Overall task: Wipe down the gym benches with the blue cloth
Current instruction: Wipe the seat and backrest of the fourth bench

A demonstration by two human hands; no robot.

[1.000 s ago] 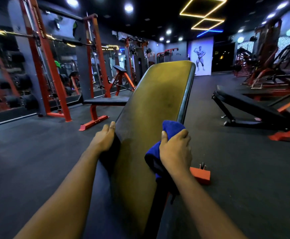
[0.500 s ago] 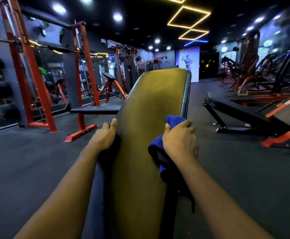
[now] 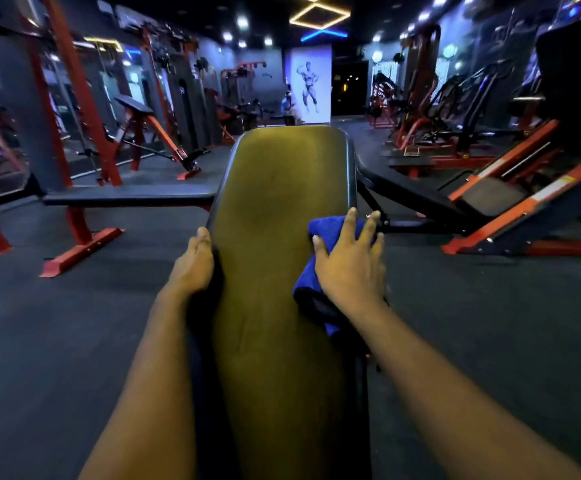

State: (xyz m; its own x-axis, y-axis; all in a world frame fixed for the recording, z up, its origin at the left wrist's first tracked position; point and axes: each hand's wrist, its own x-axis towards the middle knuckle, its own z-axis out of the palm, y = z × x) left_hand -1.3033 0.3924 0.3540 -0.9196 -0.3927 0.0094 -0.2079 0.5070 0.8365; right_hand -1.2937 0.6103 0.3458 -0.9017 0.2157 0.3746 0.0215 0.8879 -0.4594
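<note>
A long padded bench point(image 3: 275, 258), dark with a yellowish sheen, runs straight away from me down the middle of the view. My left hand point(image 3: 195, 263) rests on its left edge, fingers wrapped over the side. My right hand point(image 3: 353, 263) presses the blue cloth point(image 3: 311, 278) against the bench's right edge with fingers spread and fairly straight. The cloth bunches under the palm and hangs a little over the side.
A flat bench with red legs point(image 3: 123, 200) stands to the left. An inclined black bench point(image 3: 417, 195) and red-framed machines point(image 3: 510, 188) stand to the right. Red racks point(image 3: 85, 109) line the left wall. Dark rubber floor point(image 3: 57, 323) surrounds the bench.
My right hand has spread its fingers over the cloth, which were curled before. The view has swung so the bench now points straight ahead. The left hand stays on the left edge.
</note>
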